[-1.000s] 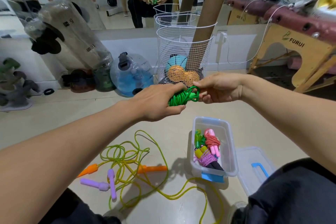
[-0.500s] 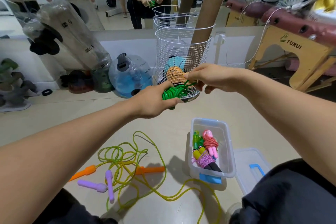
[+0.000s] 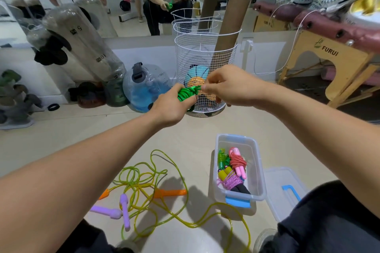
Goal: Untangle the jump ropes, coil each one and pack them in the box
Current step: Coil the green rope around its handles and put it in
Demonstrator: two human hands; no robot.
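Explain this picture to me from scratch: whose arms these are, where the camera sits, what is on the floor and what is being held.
There is no machine here. The one picture comes from a camera worn on a person's head, looking forward and down, so the two bare arms are the wearer's own. The mirror on the far wall shows that same person crouched.

The left hand grips a coiled green jump rope. The right hand is at the end of that coil, fingers curled; it seems to pinch the rope there, but that contact is blurred.

On the floor lies a loose tangle of yellow-green rope with orange handles and purple handles among it. Beside it stands a clear plastic box already holding several coiled ropes, with its lid lying next to it. Behind stands a white wire basket.
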